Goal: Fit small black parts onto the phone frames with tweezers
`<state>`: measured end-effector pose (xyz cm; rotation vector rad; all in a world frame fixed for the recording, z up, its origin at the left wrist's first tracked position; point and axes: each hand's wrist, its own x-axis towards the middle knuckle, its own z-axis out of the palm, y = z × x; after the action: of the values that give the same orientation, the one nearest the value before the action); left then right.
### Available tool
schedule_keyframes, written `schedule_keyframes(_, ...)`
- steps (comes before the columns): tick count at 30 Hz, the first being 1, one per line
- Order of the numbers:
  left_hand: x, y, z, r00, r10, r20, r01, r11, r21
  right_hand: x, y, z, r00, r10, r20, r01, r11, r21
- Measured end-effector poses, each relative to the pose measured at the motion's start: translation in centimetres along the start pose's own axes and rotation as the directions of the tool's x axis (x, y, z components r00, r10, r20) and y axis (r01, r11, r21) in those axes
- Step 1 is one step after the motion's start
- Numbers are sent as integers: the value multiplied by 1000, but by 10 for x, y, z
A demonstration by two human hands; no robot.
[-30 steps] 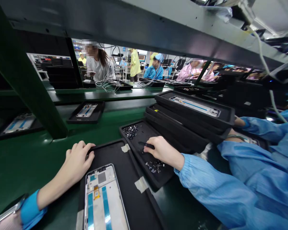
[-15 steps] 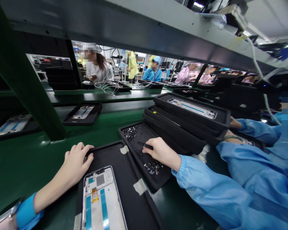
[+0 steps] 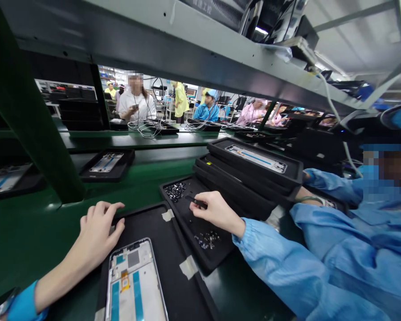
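A slim black tool [image 3: 196,201] was pinched by the right hand [image 3: 217,211] at centre, its long axis aimed up-left at small metal parts [image 3: 174,191] in a black tray [image 3: 183,232], while the loosely curled left hand [image 3: 98,234] lay empty at lower left.

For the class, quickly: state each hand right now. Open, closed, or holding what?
Left hand: open, holding nothing.
Right hand: closed, holding black tweezers.

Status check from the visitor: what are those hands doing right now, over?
Right hand pinching small black tool over black tray of tiny parts. Left hand at rim of taped tray holding phone frame. Stacked trays and co-worker's sleeve alongside.
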<state>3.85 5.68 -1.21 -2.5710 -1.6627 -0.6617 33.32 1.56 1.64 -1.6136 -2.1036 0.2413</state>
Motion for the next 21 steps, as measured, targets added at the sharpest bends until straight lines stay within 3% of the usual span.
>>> schedule_keyframes(2,-4,10,-8,994,41,-97,-43,999,-25,8,-9,4,998,-7,60,-10,965,264)
schedule_keyframes(4,-11,21,-16,989,92,-119,-105,989,-105,18,-24,15,981,-69,179,-38,844,535)
schedule_keyframes(7,-24,29,-23,989,147,-18,-145,946,-291,32,-52,34,933,-191,306,-107,663,741)
schedule_keyframes(9,-32,27,-24,987,153,39,-127,917,-378,37,-70,44,919,-228,323,-123,611,782)
schedule_keyframes(14,-37,20,-19,987,155,37,-120,875,-468,35,-91,53,940,-167,297,-137,612,779)
schedule_keyframes(21,-33,22,-22,980,177,90,-111,866,-487,27,-92,55,956,-136,258,-68,756,651)
